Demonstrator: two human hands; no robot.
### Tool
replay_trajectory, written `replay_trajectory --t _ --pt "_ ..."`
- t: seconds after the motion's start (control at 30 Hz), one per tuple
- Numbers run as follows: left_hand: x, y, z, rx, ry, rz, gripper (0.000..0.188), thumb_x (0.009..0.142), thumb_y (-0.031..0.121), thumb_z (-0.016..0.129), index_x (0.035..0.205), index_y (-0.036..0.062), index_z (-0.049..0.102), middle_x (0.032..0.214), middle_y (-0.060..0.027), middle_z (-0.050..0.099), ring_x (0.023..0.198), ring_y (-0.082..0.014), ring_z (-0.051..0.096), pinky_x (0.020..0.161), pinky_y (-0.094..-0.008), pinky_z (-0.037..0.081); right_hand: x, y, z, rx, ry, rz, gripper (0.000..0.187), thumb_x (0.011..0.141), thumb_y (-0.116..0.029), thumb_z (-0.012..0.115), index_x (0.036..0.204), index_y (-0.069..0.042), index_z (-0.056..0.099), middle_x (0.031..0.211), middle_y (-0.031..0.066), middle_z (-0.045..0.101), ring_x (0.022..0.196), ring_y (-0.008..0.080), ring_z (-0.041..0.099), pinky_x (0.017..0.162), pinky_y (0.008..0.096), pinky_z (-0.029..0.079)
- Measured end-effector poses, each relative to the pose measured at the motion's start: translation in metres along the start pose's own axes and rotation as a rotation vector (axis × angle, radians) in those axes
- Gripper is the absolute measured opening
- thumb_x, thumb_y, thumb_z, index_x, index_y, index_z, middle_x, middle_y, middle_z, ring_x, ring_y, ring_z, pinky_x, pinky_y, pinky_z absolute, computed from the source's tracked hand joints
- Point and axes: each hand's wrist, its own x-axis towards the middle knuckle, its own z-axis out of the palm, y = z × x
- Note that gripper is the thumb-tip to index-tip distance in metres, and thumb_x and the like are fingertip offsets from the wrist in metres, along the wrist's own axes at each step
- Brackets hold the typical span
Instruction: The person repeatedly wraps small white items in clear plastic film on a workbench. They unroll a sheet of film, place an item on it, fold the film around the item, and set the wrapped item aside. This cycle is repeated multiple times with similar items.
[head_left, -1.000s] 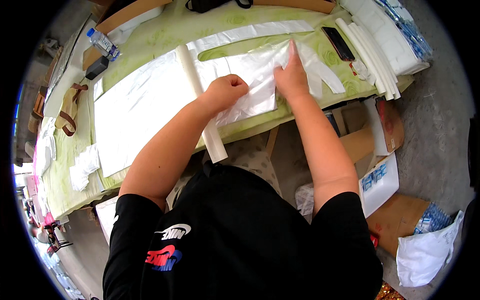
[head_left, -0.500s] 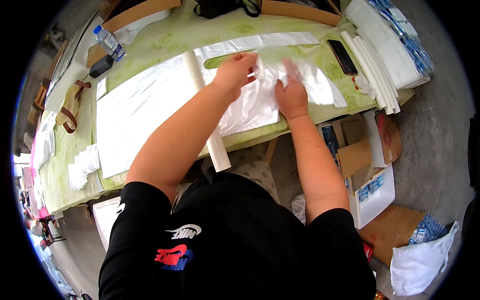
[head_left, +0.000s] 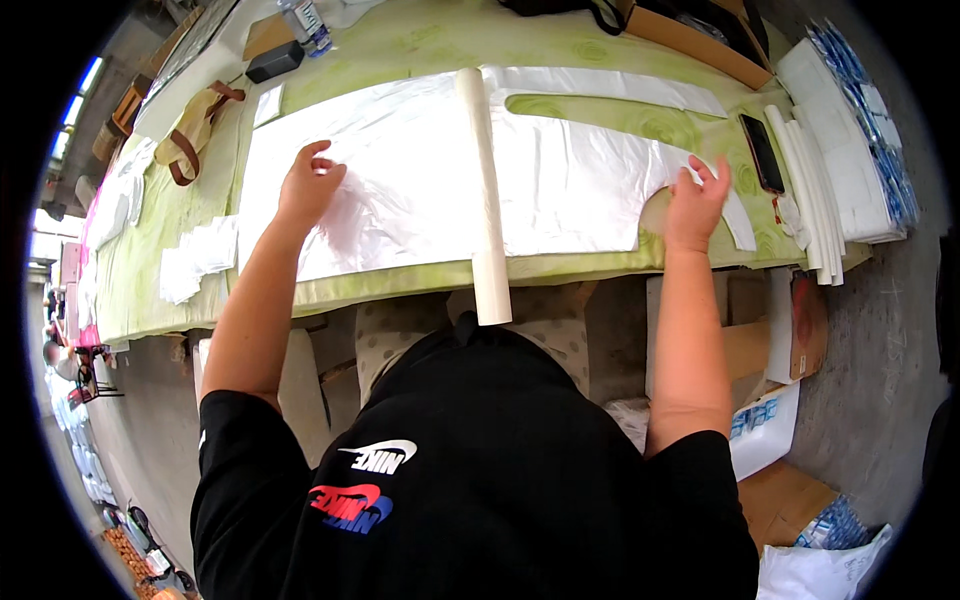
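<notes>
White plastic film [head_left: 390, 180], shaped like a flat vest bag with cut-out openings at its right end, lies spread on the table. A pale round tube [head_left: 484, 190] rests across it from far to near, its near end sticking out past the table edge. My left hand [head_left: 306, 188] hovers over the left half of the film, fingers curved and apart, holding nothing. At the film's right end, beside the rounded cut-out, my right hand [head_left: 693, 210] has its fingers spread and nothing in them. Whether its fingertips touch the film, I cannot tell.
Right of the film are a dark phone [head_left: 762, 153], several white rolls [head_left: 808, 190] and a white stack [head_left: 835, 140]. On the left are a beige bag with brown handles [head_left: 190, 135], small white packets [head_left: 200, 262], a black box [head_left: 275, 62] and a bottle [head_left: 306, 27].
My hands were close together on crumpled film right of the tube. They have moved apart to either side, and the film there now lies flat. The view has shifted.
</notes>
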Motion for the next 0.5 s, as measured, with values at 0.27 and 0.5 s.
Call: replay_trajectory --t 0.27,0.5 --pt "-0.065 0.060 0.071 0.167 -0.130 0.762 0.047 0.094 0.023 0.066 0.139 0.0116 0.060 0.153 -0.0110 0.049 0.143 -0.0336 0.042 0.120 -0.0517 0.029 -0.051 -0.036 -0.020 0.329 -0.101 0.293 0.051 0.095 -0.005 0.064 0.143 -0.001 0.047 0.117 0.0097 0.067 0.079 0.0154 0.061 0.066 0.0265 0.050" --pt "-0.075 0.072 0.083 0.399 -0.248 0.586 0.061 0.097 0.033 0.057 0.152 0.0098 0.045 0.163 -0.0082 0.037 0.154 -0.0322 0.026 0.127 -0.0542 0.015 -0.153 -0.101 0.044 0.026 -0.788 -0.505 0.032 0.084 -0.008 0.072 0.116 -0.006 0.069 0.128 0.0104 0.067 0.124 0.0355 0.057 0.109 0.0441 0.045"
